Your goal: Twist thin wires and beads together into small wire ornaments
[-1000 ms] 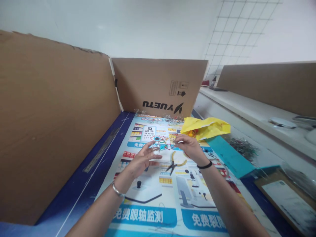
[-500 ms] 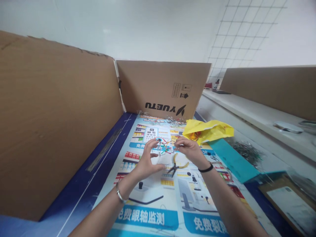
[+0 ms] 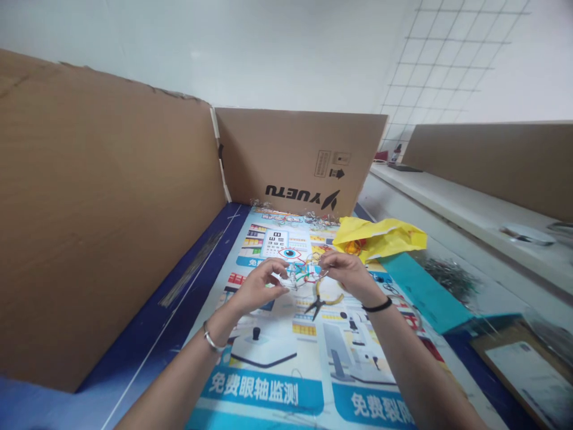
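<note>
Between my hands is a small thin-wire piece with red and green bits; its exact shape is too fine to make out. My right hand, black band at the wrist, pinches the wire at its right side. From the left, my left hand, with a silver bangle, closes thumb and fingers on the silvery left end. Just below the wire lie pliers with yellow handles, jaws toward me, on the printed poster sheet.
Right of my hands lie a yellow plastic bag with something orange-red in its mouth and a teal box beside a heap of wire pieces. Loose wire bits line the back cardboard panel. Another cardboard panel stands left.
My left hand has gone from spread fingers to closed ones at the wire piece's left end. My right hand keeps its pinch. The view has shifted slightly.
</note>
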`<state>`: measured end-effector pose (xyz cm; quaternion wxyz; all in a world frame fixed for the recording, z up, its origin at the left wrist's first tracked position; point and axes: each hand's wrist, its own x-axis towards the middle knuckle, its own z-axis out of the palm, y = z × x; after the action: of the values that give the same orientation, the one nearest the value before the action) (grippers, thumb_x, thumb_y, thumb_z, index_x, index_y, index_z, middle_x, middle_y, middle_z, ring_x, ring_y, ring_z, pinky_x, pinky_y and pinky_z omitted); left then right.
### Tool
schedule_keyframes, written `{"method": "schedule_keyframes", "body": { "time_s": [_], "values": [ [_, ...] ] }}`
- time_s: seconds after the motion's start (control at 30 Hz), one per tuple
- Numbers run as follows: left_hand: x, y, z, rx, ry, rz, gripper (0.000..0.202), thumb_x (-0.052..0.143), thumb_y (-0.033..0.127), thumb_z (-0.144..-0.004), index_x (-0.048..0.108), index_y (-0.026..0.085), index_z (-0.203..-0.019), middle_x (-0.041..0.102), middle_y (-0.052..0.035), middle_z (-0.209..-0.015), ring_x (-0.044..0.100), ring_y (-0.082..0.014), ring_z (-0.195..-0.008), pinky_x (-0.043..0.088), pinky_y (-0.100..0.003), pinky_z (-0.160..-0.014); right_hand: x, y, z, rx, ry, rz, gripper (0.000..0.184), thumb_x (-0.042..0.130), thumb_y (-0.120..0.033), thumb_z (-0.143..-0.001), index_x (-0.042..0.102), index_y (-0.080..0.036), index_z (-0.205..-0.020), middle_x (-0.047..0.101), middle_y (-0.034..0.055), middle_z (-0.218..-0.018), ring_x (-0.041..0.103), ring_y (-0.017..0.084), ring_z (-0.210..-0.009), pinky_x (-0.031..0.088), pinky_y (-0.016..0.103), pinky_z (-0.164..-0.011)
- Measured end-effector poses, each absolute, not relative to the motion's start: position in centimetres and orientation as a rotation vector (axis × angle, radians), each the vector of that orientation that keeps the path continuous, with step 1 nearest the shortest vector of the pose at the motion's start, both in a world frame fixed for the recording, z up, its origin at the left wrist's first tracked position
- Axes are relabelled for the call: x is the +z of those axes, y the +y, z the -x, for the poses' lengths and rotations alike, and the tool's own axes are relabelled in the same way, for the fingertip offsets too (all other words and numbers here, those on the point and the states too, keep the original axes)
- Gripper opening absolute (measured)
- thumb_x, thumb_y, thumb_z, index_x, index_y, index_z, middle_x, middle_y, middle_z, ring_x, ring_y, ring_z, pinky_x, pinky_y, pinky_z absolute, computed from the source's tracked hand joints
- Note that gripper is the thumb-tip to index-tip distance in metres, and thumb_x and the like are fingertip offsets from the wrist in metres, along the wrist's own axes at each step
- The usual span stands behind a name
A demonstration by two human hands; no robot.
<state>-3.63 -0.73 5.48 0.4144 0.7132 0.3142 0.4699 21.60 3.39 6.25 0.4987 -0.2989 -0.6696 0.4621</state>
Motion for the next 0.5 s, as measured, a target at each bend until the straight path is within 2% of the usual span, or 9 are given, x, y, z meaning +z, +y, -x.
{"method": "schedule_keyframes", "body": {
  "time_s": [0.17, 0.33, 0.5],
  "values": [
    [5.39, -0.6, 4.04, 1.153, 0.751, -1.755, 0.012, 0.066, 0.013, -0.071, 0.059, 0.016, -0.08, 0.051, -0.0089, -0.113, 0.054, -0.017, -0.097, 0.047, -0.028, -0.076, 5.83, 3.58, -22.02, 1.215, -1.588, 0.718, 0.017, 0.072, -0.01, -0.062, 0.069, -0.021, -0.073, 0.061, -0.0001, -0.081, 0.057, 0.012, -0.073, 0.049, 0.024, -0.066],
    [5.21, -0.56, 3.92, 1.16, 0.715, -1.673, 0.018, 0.069, 0.014, -0.069, 0.062, 0.018, -0.085, 0.049, -0.0085, -0.116, 0.051, -0.0189, -0.103, 0.046, -0.027, -0.077, 5.82, 3.62, -21.9, 1.264, -1.585, 0.697, 0.015, 0.072, -0.011, -0.062, 0.069, -0.021, -0.073, 0.061, 0.0001, -0.08, 0.057, 0.012, -0.072, 0.049, 0.026, -0.066],
    [4.93, -0.6, 3.49, 1.127, 0.675, -1.644, 0.034, 0.072, 0.017, -0.066, 0.063, 0.022, -0.098, 0.047, -0.0078, -0.12, 0.051, -0.0204, -0.105, 0.046, -0.027, -0.075, 5.81, 3.48, -21.54, 1.229, -1.611, 0.722, 0.014, 0.073, -0.013, -0.062, 0.068, -0.021, -0.072, 0.061, 0.0004, -0.08, 0.057, 0.013, -0.073, 0.049, 0.026, -0.066]
  ]
}}
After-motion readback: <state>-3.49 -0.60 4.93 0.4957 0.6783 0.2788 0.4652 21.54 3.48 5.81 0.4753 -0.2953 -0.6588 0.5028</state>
